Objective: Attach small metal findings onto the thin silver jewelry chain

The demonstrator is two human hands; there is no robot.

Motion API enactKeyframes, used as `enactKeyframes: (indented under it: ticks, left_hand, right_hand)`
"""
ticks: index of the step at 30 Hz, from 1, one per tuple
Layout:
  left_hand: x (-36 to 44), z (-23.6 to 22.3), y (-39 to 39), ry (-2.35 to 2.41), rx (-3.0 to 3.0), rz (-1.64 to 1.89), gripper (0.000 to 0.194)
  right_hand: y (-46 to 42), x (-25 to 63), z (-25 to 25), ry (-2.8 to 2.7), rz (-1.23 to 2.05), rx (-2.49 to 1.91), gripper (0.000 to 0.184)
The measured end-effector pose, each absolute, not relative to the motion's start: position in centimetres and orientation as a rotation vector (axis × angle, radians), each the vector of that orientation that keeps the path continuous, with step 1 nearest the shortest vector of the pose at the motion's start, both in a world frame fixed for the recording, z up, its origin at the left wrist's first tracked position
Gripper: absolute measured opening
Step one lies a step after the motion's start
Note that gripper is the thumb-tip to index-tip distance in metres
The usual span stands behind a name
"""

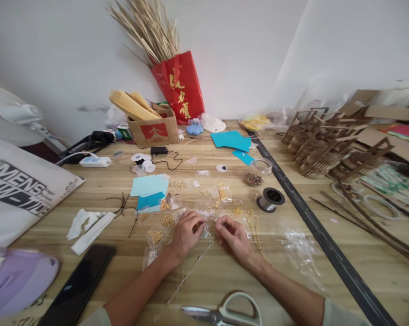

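Observation:
My left hand (186, 233) rests on the wooden table (224, 271), fingers curled around a small brownish piece at the fingertips. My right hand (233, 233) lies beside it, fingers pinched together over small silver beads (206, 232). A thin silver chain (187, 276) runs from between the hands toward the table's near edge. Several small clear bags of gold and silver findings (166, 221) lie around and beyond both hands. A gold chain (253, 228) lies just right of my right hand.
Scissors (224, 312) lie at the near edge, a black phone (78, 283) at the near left. A wire spool (270, 199), a bead jar (257, 174), teal paper (150, 190), a cardboard box (153, 127), a red bag (180, 86) and cardboard frames (323, 145) stand farther back.

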State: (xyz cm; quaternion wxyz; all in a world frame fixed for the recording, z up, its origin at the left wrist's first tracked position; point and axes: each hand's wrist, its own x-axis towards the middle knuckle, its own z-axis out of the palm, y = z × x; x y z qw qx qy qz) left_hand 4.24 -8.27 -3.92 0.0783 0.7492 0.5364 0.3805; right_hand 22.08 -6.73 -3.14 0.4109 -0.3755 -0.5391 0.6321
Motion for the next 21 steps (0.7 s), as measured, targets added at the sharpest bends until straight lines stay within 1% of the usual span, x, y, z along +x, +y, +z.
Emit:
enactKeyframes:
  ticks: [11, 21]
  left_hand:
    - [4.4, -4.0, -8.3, 1.595, 2.23, 1.164, 0.011]
    - [4.4, -3.7, -8.4, 1.585, 2.224, 1.161, 0.013]
  right_hand:
    - [-5.2, 22.6, -2.9, -1.051, 1.785, -0.87, 0.035]
    - [-4.8, 22.9, -3.5, -1.116, 1.721, -0.843, 0.033]
